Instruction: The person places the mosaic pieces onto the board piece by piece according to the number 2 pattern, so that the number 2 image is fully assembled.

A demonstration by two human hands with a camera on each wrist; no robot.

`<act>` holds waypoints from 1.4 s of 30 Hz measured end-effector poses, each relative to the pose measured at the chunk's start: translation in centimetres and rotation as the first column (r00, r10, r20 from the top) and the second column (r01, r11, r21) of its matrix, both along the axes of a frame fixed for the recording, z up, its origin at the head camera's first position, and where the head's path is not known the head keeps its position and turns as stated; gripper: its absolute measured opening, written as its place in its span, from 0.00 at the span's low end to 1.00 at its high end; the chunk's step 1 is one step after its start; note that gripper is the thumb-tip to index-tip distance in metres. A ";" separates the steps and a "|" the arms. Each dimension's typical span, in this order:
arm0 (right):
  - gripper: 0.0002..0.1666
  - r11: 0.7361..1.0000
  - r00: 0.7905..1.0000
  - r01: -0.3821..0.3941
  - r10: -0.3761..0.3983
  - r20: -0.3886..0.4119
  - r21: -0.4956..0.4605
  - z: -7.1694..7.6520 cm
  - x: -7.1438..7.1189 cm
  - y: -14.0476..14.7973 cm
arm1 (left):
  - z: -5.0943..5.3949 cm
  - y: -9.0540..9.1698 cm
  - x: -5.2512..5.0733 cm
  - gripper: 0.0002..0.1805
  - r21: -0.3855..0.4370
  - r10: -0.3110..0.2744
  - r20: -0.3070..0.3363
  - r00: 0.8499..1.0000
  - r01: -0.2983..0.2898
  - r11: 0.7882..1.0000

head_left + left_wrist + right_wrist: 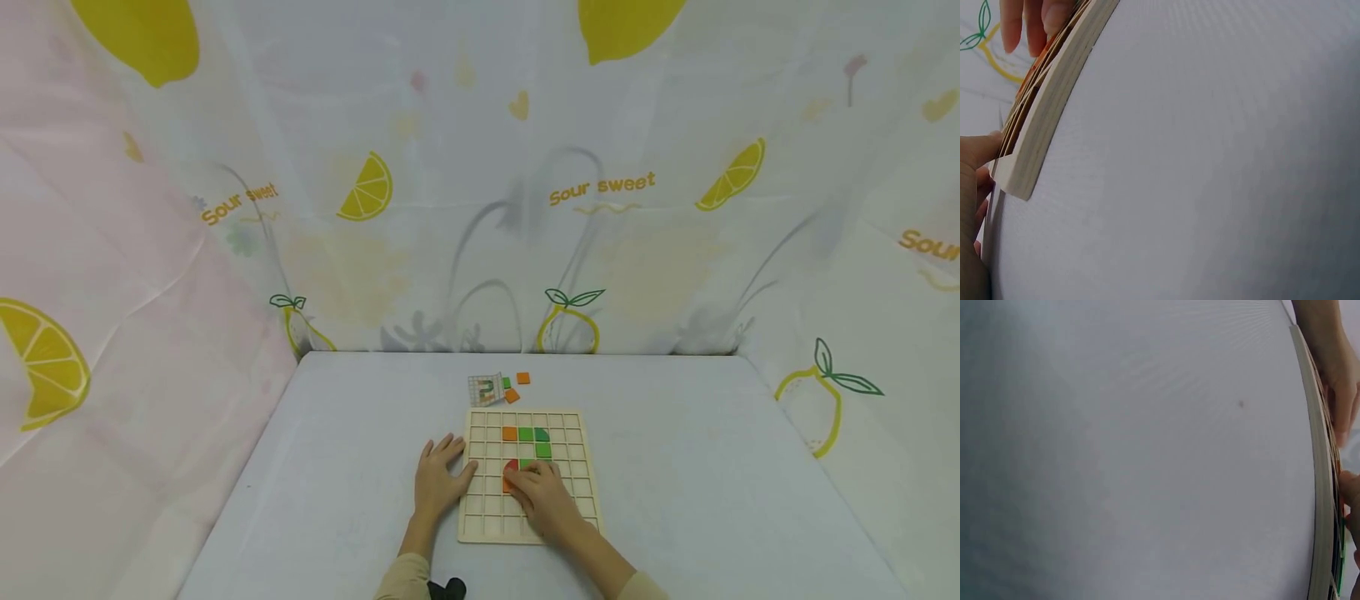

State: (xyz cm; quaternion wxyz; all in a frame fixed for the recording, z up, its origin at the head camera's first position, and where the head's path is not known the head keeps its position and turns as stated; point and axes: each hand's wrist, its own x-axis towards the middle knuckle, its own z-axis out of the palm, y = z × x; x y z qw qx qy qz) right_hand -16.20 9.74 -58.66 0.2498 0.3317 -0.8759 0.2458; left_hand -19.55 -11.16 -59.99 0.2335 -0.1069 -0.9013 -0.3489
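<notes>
A wooden grid board [480, 527] lies on the white table, with colored tiles in some of its cells. My left hand [438, 485] rests at the board's left side, fingers extended and thumb on the edge. Over the middle of the board, my right hand [553, 507] has its thumb and fingertips at an orange tile [507, 485], partly covering it. Just above that sits a red rounded tile [511, 464], beside a green tile [527, 463]. Farther up are another orange tile [509, 433], a green square [525, 434] and a dark green rounded tile [542, 434].
Behind the board lie a small printed pattern card [485, 390], two loose orange tiles [523, 378] and a green one [506, 382]. A black object [448, 589] is at the near edge by the left sleeve. Lemon-print cloth [480, 250] encloses the table.
</notes>
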 end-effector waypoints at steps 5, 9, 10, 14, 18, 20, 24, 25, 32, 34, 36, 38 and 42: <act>0.23 1.000 0.999 -0.010 0.010 -0.050 0.002 -0.1 0.0 0.0 | 0.1 0.0 -0.1 0.21 0.011 -0.004 -0.001 1.000 0.004 1.000; 0.23 1.000 0.998 0.005 -0.006 -0.063 -0.013 -0.3 0.0 -0.1 | 0.1 0.0 -0.1 0.21 0.002 0.002 0.000 1.000 -0.002 1.000; 0.22 1.000 0.998 0.010 -0.011 -0.064 -0.018 -0.3 0.1 -0.1 | 0.1 0.1 -0.1 0.21 0.001 0.003 0.002 1.000 -0.003 1.000; 0.20 0.998 0.998 0.019 -0.022 -0.054 -0.057 -0.4 0.2 -0.2 | 0.2 0.1 0.1 0.21 0.004 0.006 0.013 1.000 -0.007 1.000; 0.18 0.994 0.999 0.031 -0.035 -0.035 -0.102 -0.3 0.3 -0.1 | 0.2 0.1 0.2 0.21 0.010 0.006 0.021 1.000 -0.006 1.000; 0.17 0.992 0.999 0.041 -0.045 -0.030 -0.116 -0.3 0.3 -0.2 | 0.2 0.1 0.2 0.21 0.010 0.005 0.020 1.000 -0.005 1.000; 0.15 0.991 0.998 0.061 -0.065 -0.027 -0.123 -0.2 0.4 -0.2 | 0.3 0.1 0.2 0.21 0.015 0.002 0.020 1.000 -0.003 1.000; 0.14 0.990 0.997 0.063 -0.068 -0.029 -0.126 -0.2 0.4 -0.3 | 0.3 0.1 0.2 0.21 0.014 0.002 0.020 1.000 -0.003 1.000; 0.14 0.990 0.997 0.067 -0.073 -0.041 -0.125 -0.5 0.3 -0.4 | 0.3 0.1 0.1 0.21 0.007 0.002 0.004 1.000 -0.002 1.000; 0.15 0.991 0.997 0.065 -0.071 -0.043 -0.117 -0.7 0.3 -0.4 | 0.3 0.0 0.1 0.21 0.007 0.003 0.001 1.000 -0.003 1.000; 0.15 0.992 0.996 0.068 -0.074 -0.046 -0.111 -0.8 0.3 -0.4 | 0.2 0.0 0.1 0.21 0.008 0.002 0.001 1.000 -0.002 1.000; 0.15 0.991 0.996 0.069 -0.075 -0.050 -0.113 -0.9 0.3 -0.3 | 0.2 0.1 0.2 0.21 0.012 0.001 0.005 1.000 -0.001 1.000; 0.16 0.989 0.997 0.063 -0.068 -0.033 -0.137 -0.9 0.4 -0.3 | 0.2 0.1 0.1 0.21 0.007 -0.001 0.010 1.000 0.000 1.000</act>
